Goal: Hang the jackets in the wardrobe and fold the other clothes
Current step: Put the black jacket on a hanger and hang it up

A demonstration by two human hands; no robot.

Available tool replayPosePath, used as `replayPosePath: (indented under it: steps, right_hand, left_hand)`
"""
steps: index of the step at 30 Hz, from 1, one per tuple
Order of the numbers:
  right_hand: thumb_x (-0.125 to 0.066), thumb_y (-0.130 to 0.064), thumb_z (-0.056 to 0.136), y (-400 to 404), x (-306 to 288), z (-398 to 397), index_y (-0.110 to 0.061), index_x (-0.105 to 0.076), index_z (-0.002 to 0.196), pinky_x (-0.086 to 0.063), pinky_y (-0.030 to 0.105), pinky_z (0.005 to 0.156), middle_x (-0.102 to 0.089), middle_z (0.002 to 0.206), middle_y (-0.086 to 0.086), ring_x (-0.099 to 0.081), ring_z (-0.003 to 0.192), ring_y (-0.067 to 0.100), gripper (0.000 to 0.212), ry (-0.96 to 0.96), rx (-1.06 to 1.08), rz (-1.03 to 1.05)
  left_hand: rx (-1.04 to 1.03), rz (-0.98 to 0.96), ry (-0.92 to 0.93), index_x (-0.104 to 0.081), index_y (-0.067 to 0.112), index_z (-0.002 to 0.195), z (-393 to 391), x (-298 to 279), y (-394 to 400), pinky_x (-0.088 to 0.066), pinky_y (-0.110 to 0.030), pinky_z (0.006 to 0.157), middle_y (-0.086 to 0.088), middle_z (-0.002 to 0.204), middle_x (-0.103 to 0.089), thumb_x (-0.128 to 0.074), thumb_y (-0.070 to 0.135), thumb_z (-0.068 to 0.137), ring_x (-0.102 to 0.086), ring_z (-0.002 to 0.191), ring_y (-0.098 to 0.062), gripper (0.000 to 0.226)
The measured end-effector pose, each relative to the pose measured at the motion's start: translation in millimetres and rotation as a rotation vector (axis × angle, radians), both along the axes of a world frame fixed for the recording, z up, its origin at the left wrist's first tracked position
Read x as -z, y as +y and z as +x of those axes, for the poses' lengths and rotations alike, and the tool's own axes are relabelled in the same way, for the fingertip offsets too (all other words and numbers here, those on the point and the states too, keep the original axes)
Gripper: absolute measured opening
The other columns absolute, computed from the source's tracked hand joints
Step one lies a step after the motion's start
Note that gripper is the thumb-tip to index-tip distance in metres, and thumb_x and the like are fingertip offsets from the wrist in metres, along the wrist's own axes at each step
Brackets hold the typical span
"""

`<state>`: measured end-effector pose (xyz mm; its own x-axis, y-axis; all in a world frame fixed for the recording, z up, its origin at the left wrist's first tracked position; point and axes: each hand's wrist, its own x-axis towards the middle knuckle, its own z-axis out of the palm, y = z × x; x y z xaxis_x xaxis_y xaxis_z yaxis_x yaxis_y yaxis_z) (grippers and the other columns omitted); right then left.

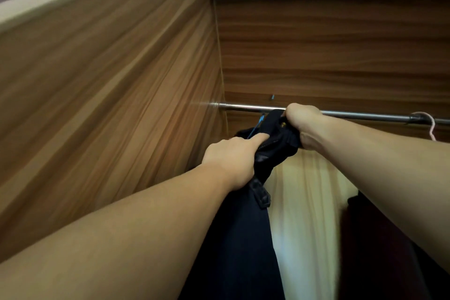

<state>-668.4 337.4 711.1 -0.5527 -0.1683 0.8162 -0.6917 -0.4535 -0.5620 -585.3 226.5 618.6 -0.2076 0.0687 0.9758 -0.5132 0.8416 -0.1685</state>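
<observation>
The left hand (231, 161) has its fingers curled into the dark jacket (243, 238), gripping the bunched top. The right hand (300, 122) clutches the collar just under the metal rail (243, 106). The jacket hangs below the rail, inside the wardrobe (109, 92). A pink hanger hook (429, 124) sits on the rail, farther right.

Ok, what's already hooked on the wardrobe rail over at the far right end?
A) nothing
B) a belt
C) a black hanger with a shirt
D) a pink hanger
D: a pink hanger hooks over the rail at its right end, apart from the dark jacket that both hands hold up.
</observation>
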Motion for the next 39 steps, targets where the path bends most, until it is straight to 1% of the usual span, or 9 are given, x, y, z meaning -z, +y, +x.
replayPosePath:
  steps: [7, 12, 14, 18, 22, 26, 29, 35, 39]
  right_hand:
    - [-0.053, -0.008, 0.089, 10, 54, -11, -0.005, -0.058, 0.085, -0.053, 0.029, 0.054, -0.067, 0.083, 0.013, -0.066, 0.068, 0.027, 0.007, 0.044, 0.001, 0.100]
    - [-0.055, -0.019, 0.093, 22, 69, -9, -0.002, -0.060, 0.105, -0.056, 0.038, 0.075, -0.068, 0.098, 0.013, -0.067, 0.087, 0.028, 0.021, 0.162, 0.100, 0.138]
    - [-0.054, -0.023, 0.094, 25, 75, -8, -0.003, -0.061, 0.100, -0.053, 0.034, 0.070, -0.066, 0.096, 0.012, -0.064, 0.085, 0.027, 0.022, 0.238, 0.155, 0.196]
    - [-0.049, -0.032, 0.096, 31, 89, -4, -0.011, -0.051, 0.068, -0.043, 0.036, 0.068, -0.052, 0.070, 0.006, -0.050, 0.072, 0.027, 0.035, 0.427, 0.319, 0.237]
    - [-0.050, -0.041, 0.094, 35, 114, -1, -0.017, -0.052, 0.077, -0.044, 0.032, 0.073, -0.057, 0.078, -0.001, -0.055, 0.080, 0.023, 0.030, 0.536, 0.351, 0.262]
    - [-0.061, -0.053, 0.082, 30, 165, -23, -0.026, -0.053, 0.113, -0.052, 0.037, 0.087, -0.065, 0.104, -0.011, -0.063, 0.096, 0.013, 0.042, 0.440, 0.121, 0.220]
    - [-0.064, -0.057, 0.077, 25, 219, -46, -0.032, -0.050, 0.117, -0.053, 0.032, 0.084, -0.064, 0.105, -0.017, -0.063, 0.097, 0.008, 0.049, 0.350, 0.014, 0.250]
    - [-0.065, -0.056, 0.080, 35, 334, -82, -0.030, -0.055, 0.127, -0.048, 0.037, 0.100, -0.065, 0.120, -0.012, -0.062, 0.109, 0.012, 0.054, 0.133, -0.082, 0.517]
    - [-0.063, -0.061, 0.080, 63, 402, -81, -0.031, -0.052, 0.132, -0.047, 0.035, 0.102, -0.063, 0.123, -0.015, -0.061, 0.110, 0.008, 0.061, 0.002, -0.093, 0.636]
  left_hand:
    - [0.105, -0.001, -0.032, -0.011, 0.051, 0.141, -25, 57, -5, -0.037, -0.035, 0.070, 0.003, 0.119, -0.057, -0.048, 0.033, 0.093, -0.061, 0.101, -0.031, 0.064]
    - [0.172, 0.075, 0.006, -0.012, 0.050, 0.141, -31, 78, 5, -0.037, -0.034, 0.070, 0.003, 0.123, -0.059, -0.050, 0.039, 0.093, -0.061, 0.103, -0.033, 0.062]
    - [0.191, 0.109, 0.014, -0.015, 0.049, 0.139, -28, 83, 6, -0.037, -0.034, 0.069, 0.001, 0.120, -0.061, -0.052, 0.041, 0.093, -0.061, 0.101, -0.034, 0.059]
    - [0.269, 0.220, 0.072, -0.019, 0.045, 0.137, -27, 102, 8, -0.042, -0.035, 0.073, 0.003, 0.119, -0.061, -0.055, 0.054, 0.089, -0.060, 0.105, -0.030, 0.061]
    - [0.399, 0.377, 0.184, -0.025, 0.045, 0.136, -29, 127, 15, -0.050, -0.036, 0.082, 0.009, 0.125, -0.059, -0.059, 0.068, 0.078, -0.060, 0.109, -0.022, 0.071]
    - [0.551, 0.527, 0.204, -0.014, 0.051, 0.140, -38, 159, 28, -0.049, -0.038, 0.093, 0.017, 0.141, -0.048, -0.063, 0.080, 0.058, -0.054, 0.122, -0.015, 0.100]
    - [0.651, 0.596, 0.155, -0.015, 0.046, 0.145, -45, 189, 33, -0.049, -0.038, 0.098, 0.016, 0.139, -0.050, -0.069, 0.080, 0.049, -0.054, 0.121, -0.010, 0.116]
    - [0.787, 0.766, 0.043, -0.020, 0.048, 0.143, -47, 260, 42, -0.052, -0.029, 0.093, 0.021, 0.124, -0.057, -0.079, 0.067, 0.052, -0.059, 0.110, -0.002, 0.110]
    - [0.822, 0.845, -0.115, -0.009, 0.051, 0.147, -43, 314, 53, -0.045, -0.037, 0.105, 0.016, 0.141, -0.047, -0.085, 0.063, 0.054, -0.049, 0.125, -0.005, 0.121]
